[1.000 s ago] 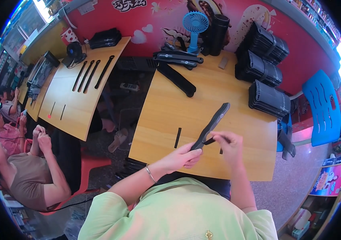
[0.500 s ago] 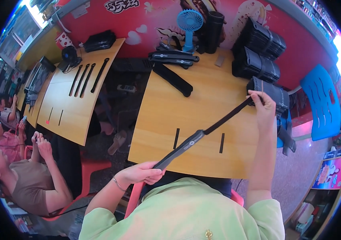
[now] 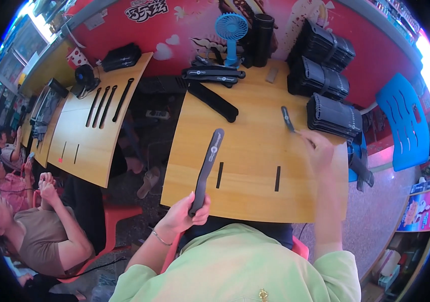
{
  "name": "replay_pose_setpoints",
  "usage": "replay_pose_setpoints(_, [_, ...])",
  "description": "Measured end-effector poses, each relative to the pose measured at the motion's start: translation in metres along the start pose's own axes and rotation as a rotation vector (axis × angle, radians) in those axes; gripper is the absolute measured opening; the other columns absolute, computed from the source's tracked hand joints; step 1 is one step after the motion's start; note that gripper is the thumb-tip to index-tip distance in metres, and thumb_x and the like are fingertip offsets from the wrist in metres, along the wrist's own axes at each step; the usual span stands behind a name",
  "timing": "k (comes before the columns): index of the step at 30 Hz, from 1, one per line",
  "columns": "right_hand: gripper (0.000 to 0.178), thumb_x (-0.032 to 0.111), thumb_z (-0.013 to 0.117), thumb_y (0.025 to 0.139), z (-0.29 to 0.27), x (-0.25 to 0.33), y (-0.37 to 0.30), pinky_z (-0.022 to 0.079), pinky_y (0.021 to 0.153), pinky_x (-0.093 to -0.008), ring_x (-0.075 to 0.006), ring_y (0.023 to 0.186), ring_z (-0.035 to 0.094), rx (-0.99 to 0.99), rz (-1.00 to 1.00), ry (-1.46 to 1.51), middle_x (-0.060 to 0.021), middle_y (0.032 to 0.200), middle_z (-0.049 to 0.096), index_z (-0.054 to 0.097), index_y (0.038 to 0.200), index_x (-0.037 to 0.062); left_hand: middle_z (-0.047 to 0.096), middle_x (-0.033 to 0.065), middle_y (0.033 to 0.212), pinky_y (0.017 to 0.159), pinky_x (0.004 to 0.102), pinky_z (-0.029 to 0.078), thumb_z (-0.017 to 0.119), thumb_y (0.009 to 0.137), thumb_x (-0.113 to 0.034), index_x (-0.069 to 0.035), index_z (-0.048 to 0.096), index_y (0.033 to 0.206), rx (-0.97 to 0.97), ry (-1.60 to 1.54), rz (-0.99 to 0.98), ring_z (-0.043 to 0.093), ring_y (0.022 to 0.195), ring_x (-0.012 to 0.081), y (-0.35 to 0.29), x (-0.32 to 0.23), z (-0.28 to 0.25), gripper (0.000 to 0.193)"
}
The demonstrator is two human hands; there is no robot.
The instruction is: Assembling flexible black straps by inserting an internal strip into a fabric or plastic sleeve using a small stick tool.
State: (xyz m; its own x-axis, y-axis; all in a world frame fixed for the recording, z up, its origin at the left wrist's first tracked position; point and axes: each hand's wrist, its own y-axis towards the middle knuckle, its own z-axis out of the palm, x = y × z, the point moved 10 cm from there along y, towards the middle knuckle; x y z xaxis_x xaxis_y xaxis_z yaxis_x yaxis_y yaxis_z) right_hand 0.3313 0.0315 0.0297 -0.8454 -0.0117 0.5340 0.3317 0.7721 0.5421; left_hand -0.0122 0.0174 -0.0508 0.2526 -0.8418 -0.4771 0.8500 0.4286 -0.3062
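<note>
My left hand (image 3: pixel 187 211), below the table's front edge, is closed around the lower end of a dark grey strap (image 3: pixel 210 161) with a pale printed mark. The strap stands up from my fist, its rounded end over the table. Over the right part of the table, my right hand (image 3: pixel 318 148), slightly blurred, pinches the end of a shorter dark strap (image 3: pixel 288 119). That strap points away from me, just left of the nearest bundle of dark straps (image 3: pixel 333 117). Two short black strips (image 3: pixel 277 178) lie flat on the tabletop in front of me.
More strap bundles (image 3: pixel 320 78) stand at the back right. Loose straps (image 3: pixel 214 75) and a long black piece (image 3: pixel 214 102) lie at the back left, near a blue fan (image 3: pixel 231 35) and a black cylinder (image 3: pixel 262 40). Another person (image 3: pixel 43 226) sits to the left beside a second table (image 3: pixel 86 166).
The dark band stretched between my hands is no longer taut. My left hand's strap has swung more upright. My right hand has come down and left, now with a short strap.
</note>
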Motion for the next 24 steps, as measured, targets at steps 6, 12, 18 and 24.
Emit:
replay_pose_setpoints(6, [0.015,0.009,0.068,0.075,0.015,-0.006,-0.041,0.052,0.072,-0.0315,-0.0235,0.085,0.066,0.1,-0.013,-0.121,-0.0083,0.093,0.068,0.07,0.09,0.0065,0.041,0.0011,0.068,0.053,0.0251,0.031,0.027,0.098,-0.034,-0.004,0.046,0.104,0.015,-0.067,0.068,0.037,0.057,0.0117,0.032,-0.002,0.013,0.035])
replay_pose_setpoints(12, [0.018,0.012,0.069,0.075,0.017,-0.009,-0.049,0.052,0.074,-0.0322,-0.0247,0.085,0.065,0.067,-0.017,-0.211,-0.0083,0.095,0.068,0.07,0.092,0.0071,0.045,0.0035,0.072,0.059,0.0266,0.036,0.032,0.097,-0.029,-0.003,0.046,0.108,0.039,-0.106,0.148,0.042,0.062,0.0135,0.054,-0.01,0.031,0.031])
replay_pose_setpoints(18, [0.026,0.017,0.07,0.075,0.02,-0.02,-0.045,0.051,0.076,-0.0331,-0.0244,0.09,0.064,0.08,0.001,-0.252,-0.009,0.103,0.066,0.068,0.098,0.0071,0.049,0.0063,0.078,0.064,0.0293,0.04,0.037,0.097,-0.024,-0.002,0.045,0.111,0.072,-0.106,0.208,0.048,0.068,0.0152,0.056,-0.011,0.038,0.027])
replay_pose_setpoints(24, [0.034,0.018,0.072,0.072,0.013,0.003,-0.038,0.051,0.074,-0.0312,-0.0222,0.088,0.062,0.147,0.082,-0.182,-0.0059,0.104,0.062,0.064,0.104,0.0077,0.051,0.0066,0.082,0.067,0.0309,0.043,0.036,0.098,-0.024,-0.003,0.045,0.113,0.036,-0.085,0.268,0.051,0.072,0.0162,0.05,-0.016,0.032,0.027])
